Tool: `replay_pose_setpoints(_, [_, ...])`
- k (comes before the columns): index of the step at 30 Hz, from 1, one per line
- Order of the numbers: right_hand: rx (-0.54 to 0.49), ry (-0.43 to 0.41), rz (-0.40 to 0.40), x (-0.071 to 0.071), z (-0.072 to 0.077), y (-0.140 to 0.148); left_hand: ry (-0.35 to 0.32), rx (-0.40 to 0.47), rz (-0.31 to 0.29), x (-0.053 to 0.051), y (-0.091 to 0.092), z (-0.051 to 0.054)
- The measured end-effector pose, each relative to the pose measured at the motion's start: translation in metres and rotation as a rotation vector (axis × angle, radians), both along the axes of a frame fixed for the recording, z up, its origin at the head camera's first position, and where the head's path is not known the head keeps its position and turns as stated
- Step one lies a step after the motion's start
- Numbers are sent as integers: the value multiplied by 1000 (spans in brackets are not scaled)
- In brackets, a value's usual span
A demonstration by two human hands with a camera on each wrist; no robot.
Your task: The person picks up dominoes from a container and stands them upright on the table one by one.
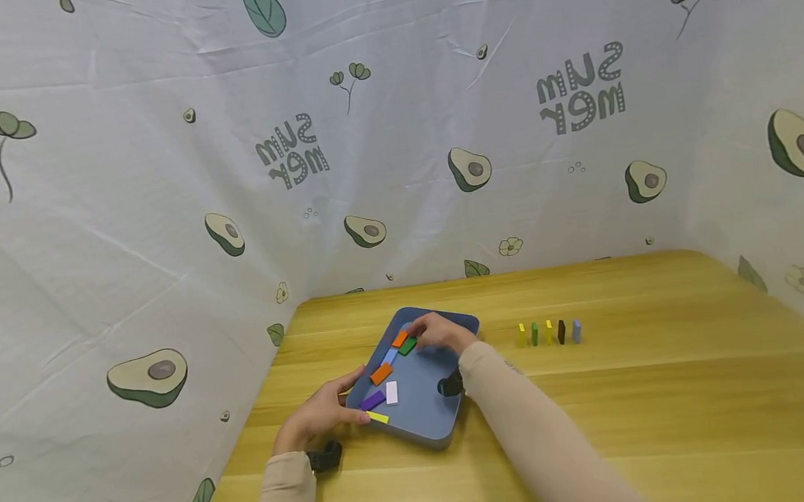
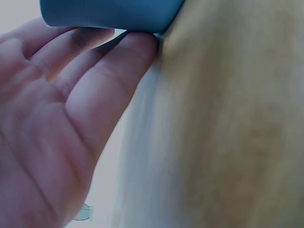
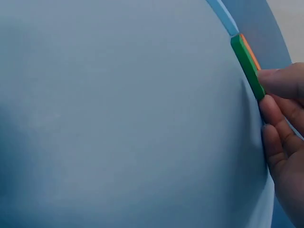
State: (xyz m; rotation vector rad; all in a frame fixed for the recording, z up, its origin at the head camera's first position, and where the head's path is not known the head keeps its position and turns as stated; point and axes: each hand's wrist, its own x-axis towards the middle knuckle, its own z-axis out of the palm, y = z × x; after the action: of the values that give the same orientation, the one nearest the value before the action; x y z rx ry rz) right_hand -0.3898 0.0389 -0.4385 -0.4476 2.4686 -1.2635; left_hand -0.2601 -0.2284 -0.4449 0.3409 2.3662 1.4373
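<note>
A blue-grey tray (image 1: pixel 425 403) lies at an angle on the table. My left hand (image 1: pixel 325 413) grips its near-left side, thumb toward the front; the left wrist view shows this hand (image 2: pixel 61 118) against the tray's outer wall (image 2: pixel 109 14). My right hand (image 1: pixel 441 331) reaches inside near the far end. In the right wrist view its thumb and fingers (image 3: pixel 275 111) pinch one end of a green block (image 3: pixel 248 66), with an orange block (image 3: pixel 250 50) just behind. Along the tray's left side lie another orange block (image 1: pixel 381 373), a light blue block (image 1: pixel 390 356), and purple (image 1: pixel 373 401), white (image 1: pixel 391 393) and yellow blocks (image 1: pixel 378 417).
Right of the tray, several small blocks stand upright in a spaced row on the wooden table (image 1: pixel 659 389), among them a black block (image 1: pixel 561 332) and a blue block (image 1: pixel 576 331). A patterned white cloth (image 1: pixel 408 128) hangs behind and at the sides.
</note>
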Motion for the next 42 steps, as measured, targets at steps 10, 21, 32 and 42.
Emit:
replay_pose_setpoints(10, [-9,-5,-48,-1,-7,-4,-6,3,2,0,0,0])
replay_pose_setpoints(21, [26,21,-31,1,-10,-5,-16,3,-7,-2,-1,-3])
replay_pose_setpoints(32, [82,17,19,1,-3,-4,-17,20,-20,-3,-2,-2])
replay_pose_setpoints(42, [155,25,59,5,3,-2,-13,18,-25,-3,-1,-2])
